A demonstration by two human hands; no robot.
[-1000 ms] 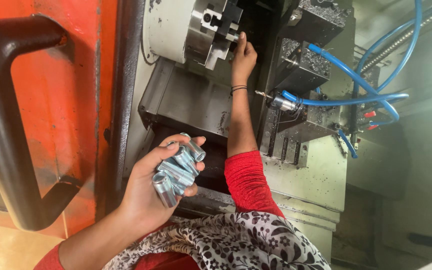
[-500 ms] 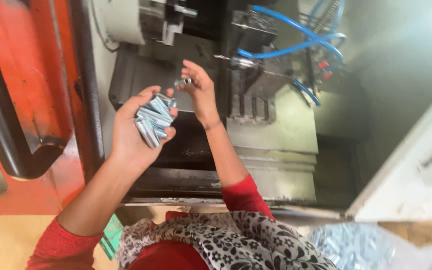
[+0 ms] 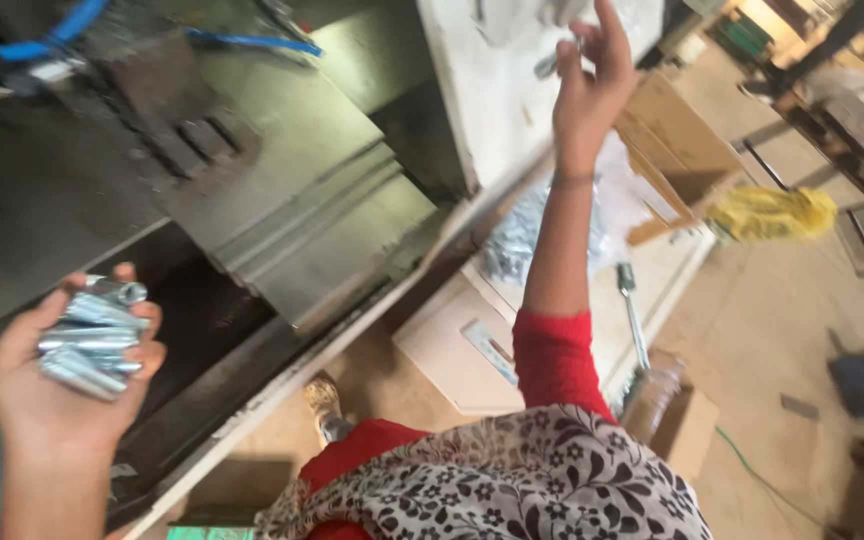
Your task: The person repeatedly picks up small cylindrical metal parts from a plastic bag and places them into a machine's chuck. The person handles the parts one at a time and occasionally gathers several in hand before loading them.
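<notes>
A person's left hand [image 3: 57, 385], at the near left, cups a bundle of silvery metal cylinders [image 3: 92, 335], its fingers [image 3: 142, 325] curled up around the bundle in front of a grey machine housing [image 3: 292, 190]. The right hand [image 3: 587, 85] is raised at the far right, fingers spread and loose, with one small metal piece [image 3: 548, 66] just beside the fingertips; whether it is pinched cannot be told through the blur. Below that arm, a heap of bright metal parts [image 3: 527, 235] lies in a clear bag on a pale tabletop [image 3: 452, 350], near a long-handled tool [image 3: 632, 315] and a cardboard box [image 3: 682, 145].
</notes>
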